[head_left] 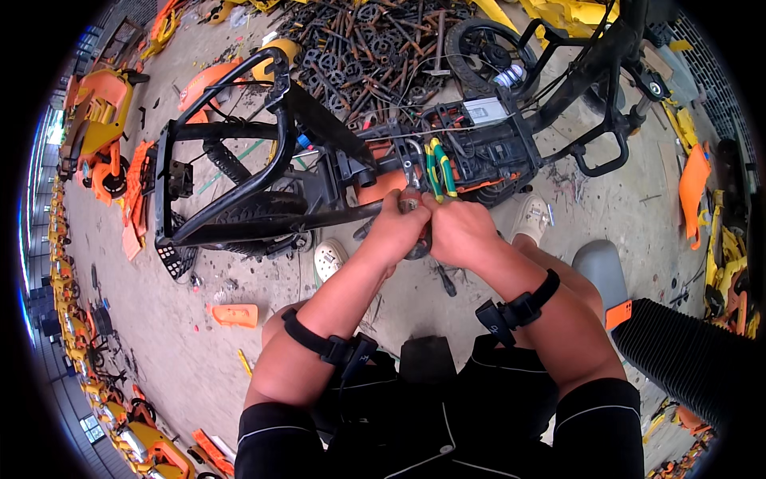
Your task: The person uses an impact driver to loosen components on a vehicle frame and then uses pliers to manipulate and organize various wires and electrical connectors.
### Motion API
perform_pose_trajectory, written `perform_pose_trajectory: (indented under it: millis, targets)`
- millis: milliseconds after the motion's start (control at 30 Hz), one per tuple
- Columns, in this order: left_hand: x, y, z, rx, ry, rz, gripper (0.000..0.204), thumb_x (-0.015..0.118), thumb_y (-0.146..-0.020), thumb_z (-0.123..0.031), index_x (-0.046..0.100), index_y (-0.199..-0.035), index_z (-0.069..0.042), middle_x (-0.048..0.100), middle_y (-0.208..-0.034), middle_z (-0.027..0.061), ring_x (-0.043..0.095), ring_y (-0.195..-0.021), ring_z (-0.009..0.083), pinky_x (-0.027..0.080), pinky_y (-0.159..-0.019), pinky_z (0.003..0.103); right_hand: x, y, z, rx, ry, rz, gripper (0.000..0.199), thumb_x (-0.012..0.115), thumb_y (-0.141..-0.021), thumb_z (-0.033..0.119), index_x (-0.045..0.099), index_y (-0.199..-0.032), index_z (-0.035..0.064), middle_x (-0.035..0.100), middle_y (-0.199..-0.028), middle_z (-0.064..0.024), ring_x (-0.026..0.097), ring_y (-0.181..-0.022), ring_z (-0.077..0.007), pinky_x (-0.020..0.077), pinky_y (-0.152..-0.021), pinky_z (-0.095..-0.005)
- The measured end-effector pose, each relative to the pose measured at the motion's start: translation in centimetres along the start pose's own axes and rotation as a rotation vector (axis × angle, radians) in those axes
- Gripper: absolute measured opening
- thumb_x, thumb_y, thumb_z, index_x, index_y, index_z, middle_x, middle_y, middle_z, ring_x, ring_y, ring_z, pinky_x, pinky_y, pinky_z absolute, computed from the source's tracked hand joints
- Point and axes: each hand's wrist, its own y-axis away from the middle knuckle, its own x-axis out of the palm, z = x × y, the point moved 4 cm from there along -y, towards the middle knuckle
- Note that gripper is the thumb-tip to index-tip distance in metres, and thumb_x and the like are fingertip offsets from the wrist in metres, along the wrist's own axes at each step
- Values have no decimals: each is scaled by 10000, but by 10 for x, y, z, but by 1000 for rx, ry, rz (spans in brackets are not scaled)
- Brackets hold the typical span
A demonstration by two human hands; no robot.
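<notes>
My left hand [396, 226] and my right hand [459, 231] are both closed, pressed side by side around one small reddish-brown rounded part [411, 199], just below the black stripped scooter frame [319, 160] that lies on its side on the dusty concrete floor [159, 319]. I cannot tell exactly what the part is, since my fingers hide most of it. A pair of green-and-yellow-handled pliers [437, 166] rests on the frame just above my knuckles, its handles pointing away from me, near the grey rectangular control box [485, 110]. I judge the frame to be heavy and rigid steel, not something to shift; it is best steadied by its thick tubes. The small part seems stiff and probably greasy, so a firm two-handed squeeze suits it. The pliers look light, and their rubbery sleeves are where to take hold. Beyond the frame lies a heap of dark metal scrap [375, 48].
</notes>
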Motion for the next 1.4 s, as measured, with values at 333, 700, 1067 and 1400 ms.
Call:
perform_pose_trajectory:
  millis: [333,700,1067,1400]
  targets:
    - [-4,13,5,-14,15,-18,825,656,-865,-269,278,-1530,41,616,-1242,207,646,-1043,231,522,-871,325,4,5,9,-11,-1,43,530,690,-779,171,585,-1253,-42,725,-808,-181,724,-769,-349,564,-667,-446]
    - [-3,18,10,8,-4,6,840,658,-863,-262,257,-1527,61,608,-1270,209,631,-1096,244,512,-908,329,8,12,11,6,21,81,606,704,-770,178,554,-1309,-56,724,-823,-180,726,-783,-343,565,-683,-435]
    - [4,27,8,-22,13,20,799,653,-867,-234,275,-1514,42,620,-1213,185,633,-1040,220,514,-881,327,7,20,9,4,11,99,691,682,-765,165,502,-1374,-107,726,-830,-191,722,-780,-347,559,-704,-431]
    - [6,26,12,5,-9,-14,807,645,-870,-258,269,-1521,37,622,-1219,200,641,-1019,224,517,-873,329,7,20,9,11,14,117,715,674,-755,147,485,-1392,-119,728,-827,-193,725,-776,-342,562,-696,-428]
